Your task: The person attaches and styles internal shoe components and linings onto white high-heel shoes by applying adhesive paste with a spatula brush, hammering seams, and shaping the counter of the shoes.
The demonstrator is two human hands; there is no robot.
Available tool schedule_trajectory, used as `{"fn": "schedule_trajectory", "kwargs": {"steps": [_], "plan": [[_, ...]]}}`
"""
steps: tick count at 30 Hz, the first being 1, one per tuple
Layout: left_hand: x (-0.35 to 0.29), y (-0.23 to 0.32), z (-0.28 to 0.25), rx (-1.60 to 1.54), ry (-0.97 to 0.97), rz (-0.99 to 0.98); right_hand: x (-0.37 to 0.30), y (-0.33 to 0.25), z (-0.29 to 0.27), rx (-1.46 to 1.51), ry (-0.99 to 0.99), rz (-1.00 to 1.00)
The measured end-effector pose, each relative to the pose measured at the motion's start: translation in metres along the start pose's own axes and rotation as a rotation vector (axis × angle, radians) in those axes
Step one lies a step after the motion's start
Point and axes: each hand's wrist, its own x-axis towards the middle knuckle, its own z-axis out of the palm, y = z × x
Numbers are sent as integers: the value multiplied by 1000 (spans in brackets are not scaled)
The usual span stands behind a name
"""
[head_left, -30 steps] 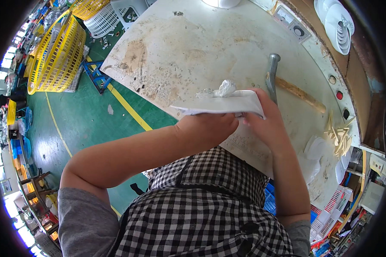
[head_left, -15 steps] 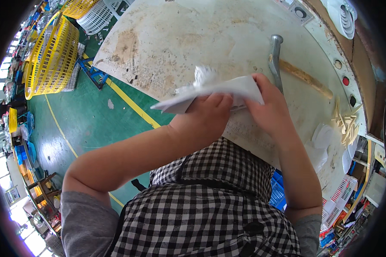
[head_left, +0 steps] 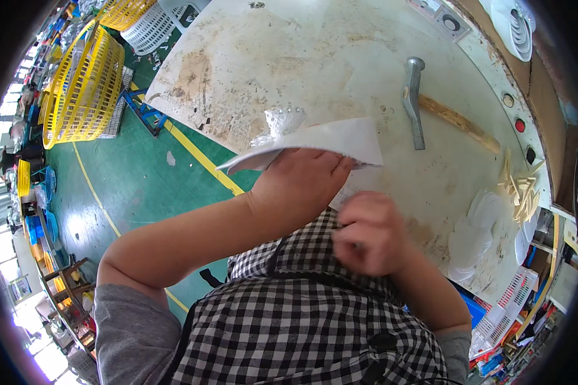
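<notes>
A white, flexible insole-like sheet (head_left: 340, 136) is held up over the near edge of the table, bent in a curve. My left hand (head_left: 305, 176) is closed on it from the near side, the fingertips hidden behind its edge. On the sheet's far side a clear, shiny strap (head_left: 282, 122) with a dotted edge sticks up. My right hand (head_left: 370, 234) is apart from the sheet, in front of the checked apron (head_left: 289, 308). Its fingers are curled and blurred, and whatever may be in them cannot be made out.
A hammer (head_left: 414, 106) with a wooden handle lies on the stained worktable (head_left: 289, 51). Toward the right are thin white insole-shaped pieces (head_left: 475, 234) and a pile of light wooden strips (head_left: 521, 192). Yellow baskets (head_left: 83, 90) stand on the green floor at the left.
My right hand has let go of the white sheet and moved down toward the apron. My left hand still holds the sheet, whose right end has dropped slightly.
</notes>
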Motion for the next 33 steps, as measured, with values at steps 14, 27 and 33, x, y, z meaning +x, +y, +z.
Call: {"fn": "schedule_trajectory", "kwargs": {"steps": [14, 27, 33], "plan": [[-6, -30, -25, 8, -111, -114, 37, 13, 2, -642, -497, 72], [1, -36, -12, -430, -40, -281, 35, 31, 13, -698, -276, -78], [1, -36, -11, -369, -87, -303, 44, 36, 13, -710, -355, 12]]}}
